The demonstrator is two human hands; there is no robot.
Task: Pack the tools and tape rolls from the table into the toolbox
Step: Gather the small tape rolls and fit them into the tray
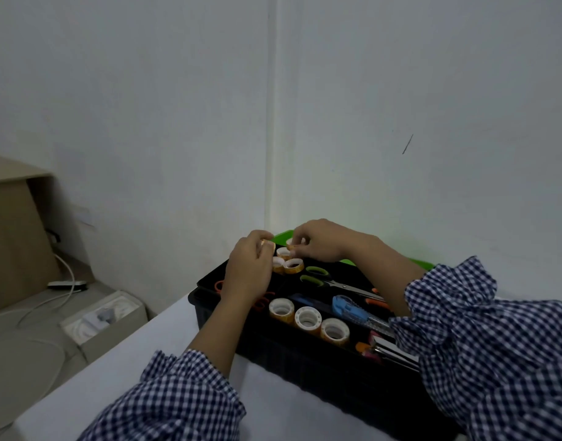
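– Two hands at work here; what lies furthest left?
– A carton [12, 243] against the wall, a white cable [68, 278] trailing from beside it, and a white box [104, 316] on the floor. Any print on that box is too blurred to read.
– And the table?
– The table [139, 386] is pale. The black toolbox [273, 354] stands open on it, near the corner of the walls.
– The left hand?
– The left hand [248, 268] hangs over the toolbox's left end. It pinches a small roll [267, 242] between thumb and fingertips, above the far compartment. Orange loops [263, 303] show under its wrist; I cannot tell what tool they belong to.
– What sits in that compartment?
– A cluster of small rolls [294, 266], amber with white cores, lying flat and touching.
– The right hand?
– The right hand [321, 241] reaches in from the right with its fingers curled round another small roll, just beside the left hand's one.
– Nearer the camera?
– Three big rolls [307, 319] lie in a row along the near wall, touching. Right of them is a blue cutter [346, 308]. Behind it lie scissors [318, 278] with green grips, blades pointing right. At the right end is a metal tool [384, 348] with pink and orange parts, half hidden by the checked sleeve [496, 345]. A green lid [416, 262] shows behind the toolbox.
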